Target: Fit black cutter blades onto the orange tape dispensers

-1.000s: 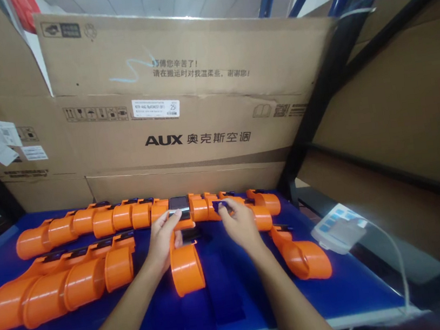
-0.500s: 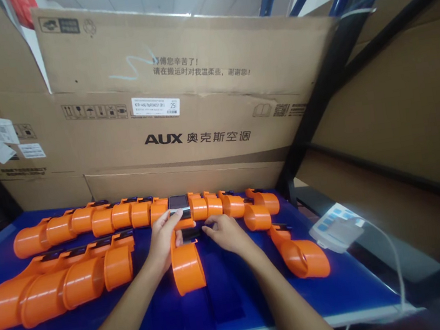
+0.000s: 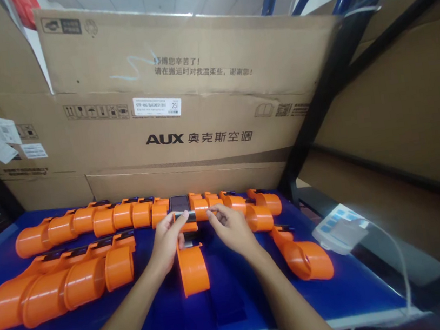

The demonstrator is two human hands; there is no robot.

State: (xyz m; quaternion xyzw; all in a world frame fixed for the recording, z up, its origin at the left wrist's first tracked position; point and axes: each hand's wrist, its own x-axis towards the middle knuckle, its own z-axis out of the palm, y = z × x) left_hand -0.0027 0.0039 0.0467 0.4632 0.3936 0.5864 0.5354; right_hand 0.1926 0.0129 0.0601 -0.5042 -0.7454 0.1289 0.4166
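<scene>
My left hand (image 3: pixel 168 241) is closed around the stem of an orange plastic part with a ring-shaped lower end (image 3: pixel 194 271). Its thumb presses on a dark strip near the top. Just beyond the thumb is a dark rectangular piece with a rounded frame (image 3: pixel 179 204); whether it is fixed to the held part I cannot tell. To the right, my right hand (image 3: pixel 232 230) hovers with thumb and fingertips pinched together, a little apart from the held part. Anything between those fingertips is too small to make out.
Several orange ring parts (image 3: pixel 83 221) line the back of the blue table (image 3: pixel 115 327), and more (image 3: pixel 83 282) lie at front left. At right sit an orange part (image 3: pixel 317 258) and a white-and-blue box with a cable (image 3: pixel 341 229). A cardboard wall (image 3: pixel 120 157) stands behind.
My right hand has risen from beside the held part's stem, its fingertips now pinched. My left hand and the orange part have shifted slightly right.
</scene>
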